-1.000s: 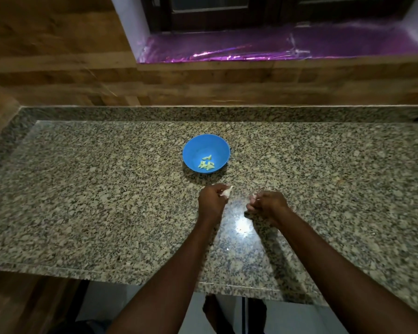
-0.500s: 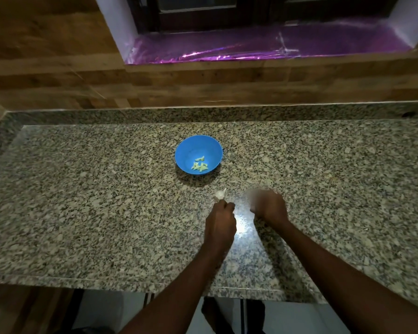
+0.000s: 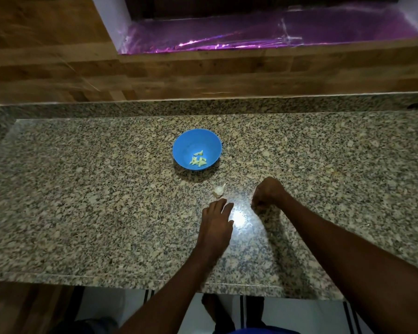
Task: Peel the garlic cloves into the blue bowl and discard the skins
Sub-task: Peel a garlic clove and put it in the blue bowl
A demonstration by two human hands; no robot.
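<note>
Granite counter [image 3: 82,201], speckled grey and tan, with a bright glare spot between the two hands. Blue bowl [image 3: 197,149] stands near the middle of the counter, upright, holding a small cluster of peeled garlic cloves [image 3: 198,160] at its near side. Just in front of the bowl, apart from it, a garlic piece [image 3: 218,190] with its papery white skin on lies on the stone, pointed tip toward the bowl. Left hand [image 3: 216,221] lies palm down over the counter with fingers straight and slightly spread, gripping nothing; fingertips [image 3: 221,202] are just short of the garlic piece, whether they touch it is not clear. Right hand [image 3: 267,192] sits to the right of the garlic piece, knuckles up, fingers curled under toward the counter; cannot tell whether anything is held inside them. Both forearms come in from the lower edge. Behind the counter, a wood-patterned wall [image 3: 58,68], and above it a window ledge covered in shiny purple film [image 3: 263,32].
</note>
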